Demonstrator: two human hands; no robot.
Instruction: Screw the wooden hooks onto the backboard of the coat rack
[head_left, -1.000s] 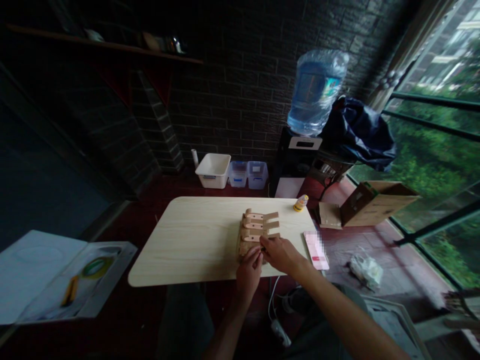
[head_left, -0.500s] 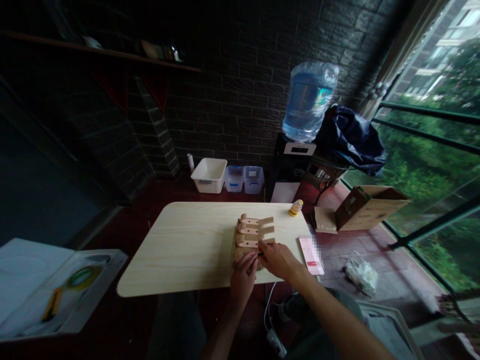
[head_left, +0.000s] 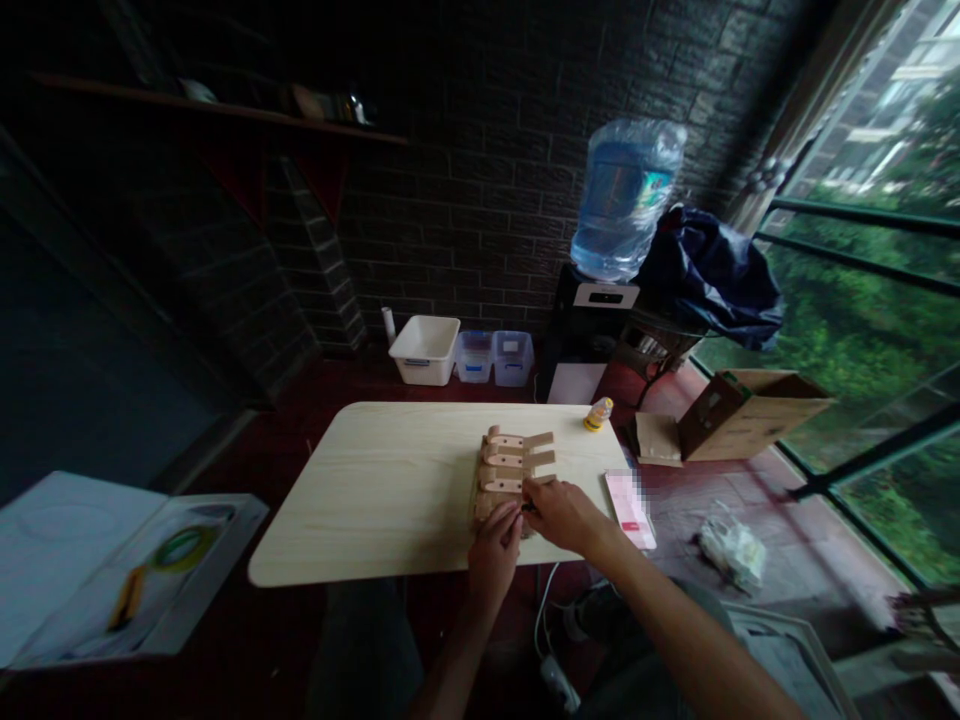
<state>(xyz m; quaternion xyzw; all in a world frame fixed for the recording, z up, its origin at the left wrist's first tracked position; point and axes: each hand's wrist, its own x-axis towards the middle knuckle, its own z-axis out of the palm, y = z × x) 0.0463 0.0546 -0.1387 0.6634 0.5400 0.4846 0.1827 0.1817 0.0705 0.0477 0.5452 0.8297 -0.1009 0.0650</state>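
A brown block-like piece [head_left: 491,505] lies on the pale wooden table [head_left: 375,490], right of the middle near the front edge. Several light tan straps [head_left: 501,486] with small dark holes run across it, their left ends curled up. My left hand [head_left: 495,550] rests at its near side, fingertips pinched together; what they hold is too small to make out. Against them, my right hand [head_left: 562,515] is closed, gripping a small dark object [head_left: 530,507] whose kind is mostly hidden by the fingers.
A small clear bottle with yellow parts [head_left: 598,414] stands at the table's back right corner. On the right edge lies a pink-screened phone [head_left: 628,508]. An open white case [head_left: 176,590] sits at left. Beyond are plastic bins [head_left: 427,370], a water dispenser [head_left: 592,330] and a cardboard box [head_left: 750,415].
The whole view has shifted slightly, so the scene sits a little further right. Both hands stay at the same spot on the brown piece, with hardly any visible movement.
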